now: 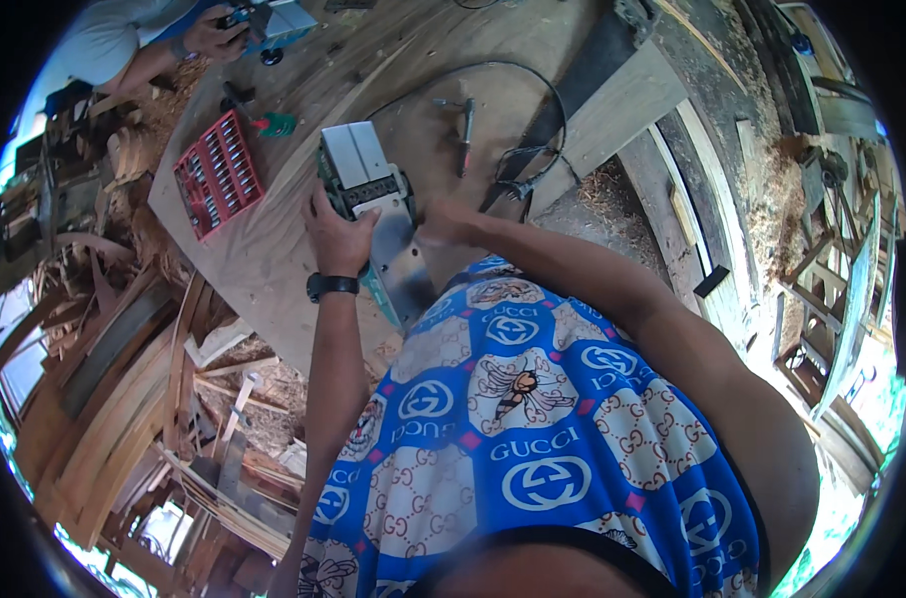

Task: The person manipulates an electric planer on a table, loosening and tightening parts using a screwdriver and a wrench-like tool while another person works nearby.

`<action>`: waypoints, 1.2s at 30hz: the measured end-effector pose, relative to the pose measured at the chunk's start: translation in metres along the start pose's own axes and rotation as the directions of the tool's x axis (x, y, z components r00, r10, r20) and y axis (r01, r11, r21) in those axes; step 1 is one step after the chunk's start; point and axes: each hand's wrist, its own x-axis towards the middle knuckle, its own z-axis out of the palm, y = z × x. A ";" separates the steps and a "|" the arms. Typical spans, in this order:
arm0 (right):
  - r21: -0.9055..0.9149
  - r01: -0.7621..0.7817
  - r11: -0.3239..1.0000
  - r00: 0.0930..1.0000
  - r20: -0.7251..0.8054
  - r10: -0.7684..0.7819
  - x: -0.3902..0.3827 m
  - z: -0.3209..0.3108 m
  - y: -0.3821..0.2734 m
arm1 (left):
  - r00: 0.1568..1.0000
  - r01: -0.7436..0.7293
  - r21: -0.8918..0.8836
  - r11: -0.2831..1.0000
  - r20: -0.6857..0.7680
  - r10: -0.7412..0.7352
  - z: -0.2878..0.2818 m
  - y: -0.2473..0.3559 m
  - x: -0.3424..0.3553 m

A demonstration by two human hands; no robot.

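An electric planer (pixel 395 254) lies upside down on the wooden board in front of me, its flat silver sole and dark cutter slot facing up. My left hand (pixel 338 234), with a dark watch on the wrist, grips the planer's left side, thumb over the edge of the sole. Against the planer's right side is my right hand (pixel 445 222); its fingers are blurred and partly hidden, so what they do is unclear. Beyond it lies a slim tool with a red end (pixel 467 140). Left of the planer rests an open red case of sockets or bits (pixel 219 174).
A green-handled tool (pixel 276 125) lies beside the red case. A black power cord (pixel 558 95) loops across the wooden board (pixel 274 209). At the upper left, another person's hand (pixel 217 35) holds a blue power tool (pixel 279 22). Wood strips (pixel 104 399) and shavings surround the board.
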 end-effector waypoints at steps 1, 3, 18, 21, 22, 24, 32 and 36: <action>-0.070 0.083 0.994 0.932 -0.347 -0.102 0.024 -0.003 0.017 | 0.999 -0.019 -0.032 0.999 -0.032 0.018 0.001 0.010 0.000; -0.179 0.137 0.974 0.745 -0.629 -0.221 0.032 -0.012 0.010 | 0.997 -0.004 0.036 0.999 -0.082 0.007 -0.001 0.021 -0.003; 0.569 0.050 0.821 0.930 -0.326 0.169 0.037 -0.053 -0.054 | 0.965 -0.131 0.035 0.991 -0.225 0.135 0.014 -0.005 0.017; 0.023 0.026 0.999 0.884 -0.467 -0.013 0.017 -0.050 -0.063 | 0.973 -0.119 0.087 0.989 -0.186 0.133 0.015 -0.006 0.016; -0.330 0.104 0.938 0.799 -0.534 -0.276 0.019 -0.049 -0.055 | 0.980 -0.105 0.106 0.989 -0.157 0.121 0.015 -0.003 0.016; -0.651 0.120 0.749 0.685 -0.492 -0.538 0.027 -0.049 -0.036 | 0.985 -0.091 0.123 0.988 -0.133 0.108 0.018 -0.005 0.018; -0.189 0.136 0.972 0.657 -0.717 -0.232 0.038 -0.025 -0.034 | 0.984 -0.049 0.136 0.990 -0.165 0.072 0.001 0.008 0.007; -0.525 0.172 0.834 0.638 -0.585 -0.500 0.087 -0.044 0.001 | 0.983 -0.092 0.183 0.979 -0.139 0.119 0.016 -0.008 0.010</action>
